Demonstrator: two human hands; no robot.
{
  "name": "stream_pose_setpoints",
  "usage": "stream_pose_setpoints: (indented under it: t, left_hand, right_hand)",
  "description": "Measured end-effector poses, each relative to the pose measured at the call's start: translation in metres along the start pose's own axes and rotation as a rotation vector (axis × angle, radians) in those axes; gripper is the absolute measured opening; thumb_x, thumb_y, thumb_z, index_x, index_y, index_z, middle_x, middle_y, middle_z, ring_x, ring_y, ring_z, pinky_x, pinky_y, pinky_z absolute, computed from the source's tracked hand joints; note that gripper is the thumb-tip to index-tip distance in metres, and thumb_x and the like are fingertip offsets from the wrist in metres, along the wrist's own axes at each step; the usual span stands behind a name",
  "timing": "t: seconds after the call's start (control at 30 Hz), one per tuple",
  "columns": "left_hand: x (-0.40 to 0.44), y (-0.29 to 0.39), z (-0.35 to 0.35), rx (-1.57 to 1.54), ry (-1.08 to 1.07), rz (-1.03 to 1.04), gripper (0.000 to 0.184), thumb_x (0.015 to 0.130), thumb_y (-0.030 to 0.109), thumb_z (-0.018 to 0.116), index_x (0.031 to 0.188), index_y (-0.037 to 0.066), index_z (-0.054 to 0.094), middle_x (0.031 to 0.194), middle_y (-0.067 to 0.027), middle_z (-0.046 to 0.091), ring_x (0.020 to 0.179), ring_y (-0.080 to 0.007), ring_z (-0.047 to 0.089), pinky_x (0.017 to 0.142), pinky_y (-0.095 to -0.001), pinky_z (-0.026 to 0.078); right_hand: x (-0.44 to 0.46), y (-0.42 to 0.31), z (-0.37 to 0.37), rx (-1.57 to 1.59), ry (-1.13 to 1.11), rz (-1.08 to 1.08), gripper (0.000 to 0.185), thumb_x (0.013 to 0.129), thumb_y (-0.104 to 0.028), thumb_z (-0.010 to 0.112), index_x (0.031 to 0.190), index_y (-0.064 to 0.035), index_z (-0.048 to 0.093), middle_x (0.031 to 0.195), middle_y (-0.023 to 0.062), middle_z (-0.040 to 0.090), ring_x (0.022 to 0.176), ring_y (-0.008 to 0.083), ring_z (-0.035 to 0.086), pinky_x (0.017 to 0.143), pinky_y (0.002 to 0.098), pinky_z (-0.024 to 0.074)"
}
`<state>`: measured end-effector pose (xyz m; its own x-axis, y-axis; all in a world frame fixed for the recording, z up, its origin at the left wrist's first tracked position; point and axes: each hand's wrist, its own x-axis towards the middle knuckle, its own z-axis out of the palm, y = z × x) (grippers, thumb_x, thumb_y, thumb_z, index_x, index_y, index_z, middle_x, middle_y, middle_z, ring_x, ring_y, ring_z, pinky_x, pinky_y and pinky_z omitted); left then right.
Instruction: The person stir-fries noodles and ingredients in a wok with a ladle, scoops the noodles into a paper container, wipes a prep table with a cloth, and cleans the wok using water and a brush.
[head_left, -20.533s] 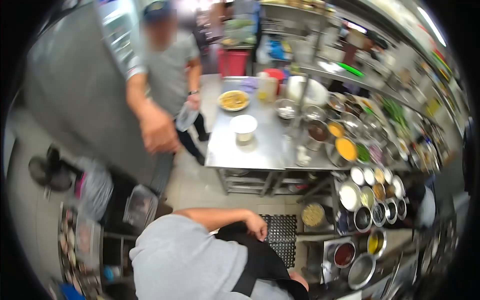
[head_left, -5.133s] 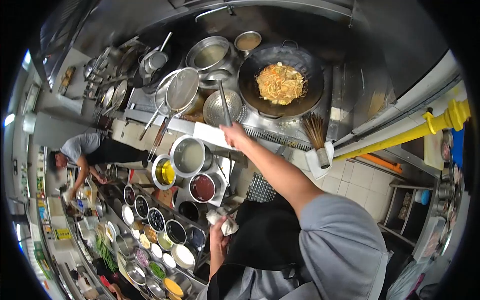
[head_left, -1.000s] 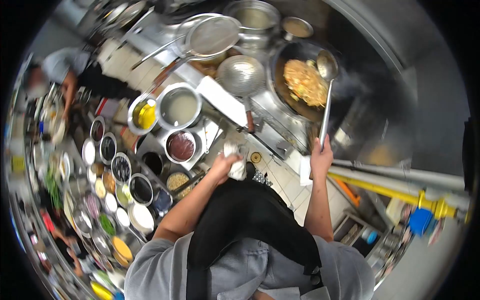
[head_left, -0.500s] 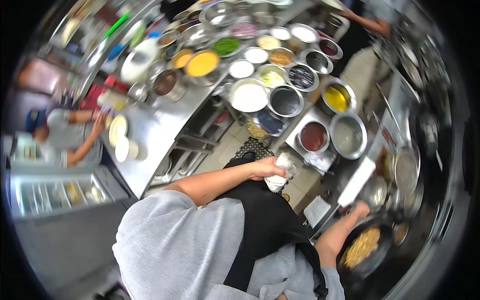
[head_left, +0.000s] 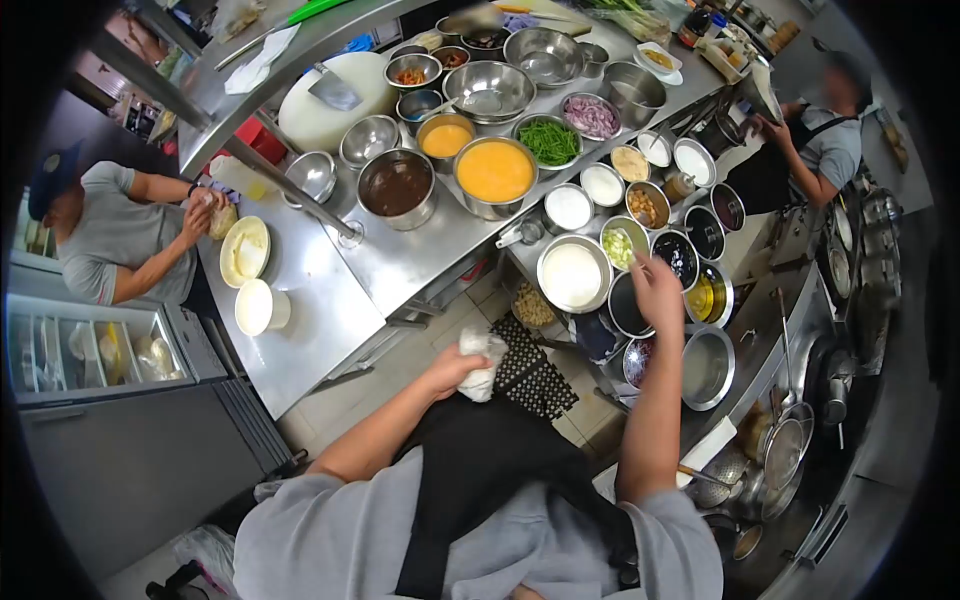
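Observation:
My left hand (head_left: 458, 374) is closed around a crumpled white cloth (head_left: 482, 366), held in front of my black apron. My right hand (head_left: 658, 292) reaches over the pots, fingers bent together at the edge of a steel bowl of chopped pale green vegetable (head_left: 620, 246). Whatever is between those fingertips is too small to make out. Under the right hand and wrist lies a pot of dark liquid (head_left: 626, 304), partly covered. A pot of white powder or liquid (head_left: 572, 272) stands to the left, and a pot of yellow oil (head_left: 706, 298) to the right.
A steel counter (head_left: 340, 290) carries bowls of yellow liquid (head_left: 496, 170), chopped greens (head_left: 549, 142) and brown sauce (head_left: 397, 186). One co-worker (head_left: 130, 225) handles something at the left; another (head_left: 825, 140) stands at the far right. Strainers (head_left: 784, 444) lie by the stove.
My right hand has left the wok with fried food and swung up and forward to the bowls. The view has turned, and the left hand still grips the white cloth.

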<state>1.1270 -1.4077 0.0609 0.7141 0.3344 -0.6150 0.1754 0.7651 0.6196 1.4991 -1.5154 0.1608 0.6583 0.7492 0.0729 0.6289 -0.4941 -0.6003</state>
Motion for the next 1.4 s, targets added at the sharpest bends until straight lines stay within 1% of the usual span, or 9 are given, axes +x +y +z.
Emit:
stream_pose_setpoints:
  t: [0.13,0.23,0.3,0.4,0.67,0.73,0.93,1.2,1.4]
  left_hand:
    - [-0.014,0.015,-0.053,0.011,0.146,-0.054,0.035,0.081,0.008,0.069,0.115,0.0,0.061,0.098,-0.0099,0.068,0.083,-0.0214,0.067,0.075,-0.0376,0.056]
    - [-0.028,0.023,-0.078,0.081,0.337,-0.02,0.048,0.079,0.009,0.07,0.124,0.0,0.056,0.109,-0.0125,0.067,0.096,-0.0252,0.066,0.082,-0.0408,0.056]
    - [-0.035,0.025,-0.095,-0.033,0.285,0.031,0.043,0.08,0.005,0.068,0.121,0.001,0.058,0.105,-0.0108,0.068,0.093,-0.0235,0.068,0.082,-0.04,0.057]
    - [-0.047,0.042,-0.102,-0.184,0.297,0.078,0.034,0.079,0.002,0.069,0.111,0.0,0.06,0.093,-0.0106,0.065,0.081,-0.0229,0.067,0.07,-0.0398,0.057]
    - [-0.04,0.048,-0.124,-0.243,0.265,0.029,0.035,0.08,0.002,0.069,0.113,0.0,0.058,0.094,-0.0103,0.065,0.081,-0.0219,0.066,0.073,-0.0378,0.057]
    - [-0.038,0.048,-0.126,-0.238,0.261,0.037,0.035,0.08,0.002,0.068,0.114,0.0,0.058,0.094,-0.0102,0.065,0.081,-0.0218,0.066,0.074,-0.0375,0.056]
    - [-0.039,0.051,-0.124,-0.208,0.262,0.043,0.035,0.081,0.002,0.068,0.114,0.0,0.058,0.096,-0.0095,0.065,0.084,-0.0218,0.066,0.076,-0.0372,0.056]
    - [-0.043,0.05,-0.12,-0.173,0.251,0.066,0.036,0.08,0.003,0.068,0.114,0.0,0.058,0.096,-0.0096,0.064,0.085,-0.0223,0.066,0.076,-0.0377,0.055]
    - [-0.04,0.044,-0.124,-0.14,0.275,0.088,0.038,0.081,0.003,0.067,0.117,0.0,0.057,0.101,-0.0107,0.066,0.087,-0.0215,0.066,0.076,-0.0368,0.055]
  right_hand:
    - [0.205,-0.043,0.124,-0.072,-0.045,-0.328,0.032,0.089,-0.017,0.059,0.118,-0.0047,0.066,0.114,0.0241,0.065,0.102,0.0394,0.064,0.087,0.0467,0.0509]
    - [0.29,-0.029,0.203,-0.647,-0.286,-0.441,0.048,0.091,-0.011,0.044,0.135,-0.0253,0.056,0.135,0.0194,0.054,0.116,0.0396,0.058,0.1,0.0506,0.0463]
    - [0.323,-0.002,0.235,-0.661,-0.416,-0.533,0.048,0.089,-0.01,0.045,0.129,-0.0315,0.062,0.131,0.0184,0.056,0.117,0.0358,0.058,0.103,0.0492,0.0441]
    - [0.323,-0.018,0.225,-0.571,-0.267,-0.56,0.025,0.085,-0.014,0.051,0.088,-0.0093,0.075,0.085,0.019,0.071,0.086,0.036,0.069,0.082,0.0462,0.0544]
    - [0.33,-0.038,0.187,-0.363,-0.233,-0.394,0.03,0.08,-0.008,0.059,0.101,-0.0205,0.077,0.088,0.0201,0.07,0.083,0.0378,0.068,0.078,0.046,0.0561]
    - [0.332,-0.036,0.194,-0.352,-0.228,-0.383,0.025,0.077,-0.014,0.066,0.1,-0.0174,0.077,0.089,0.0185,0.07,0.083,0.0373,0.068,0.079,0.045,0.0545]
    - [0.339,-0.002,0.232,-0.482,-0.207,-0.53,0.019,0.08,-0.011,0.057,0.087,-0.0106,0.075,0.085,0.0182,0.07,0.082,0.0361,0.068,0.078,0.0451,0.055]
    - [0.324,-0.044,0.192,-0.31,-0.059,-0.343,0.03,0.077,-0.005,0.055,0.094,-0.0147,0.077,0.088,0.0207,0.07,0.085,0.0378,0.068,0.08,0.0461,0.0545]
    - [0.345,-0.02,0.196,-0.274,0.103,-0.357,0.016,0.081,-0.02,0.062,0.084,-0.011,0.074,0.086,0.0199,0.069,0.081,0.0386,0.067,0.072,0.0484,0.0514]
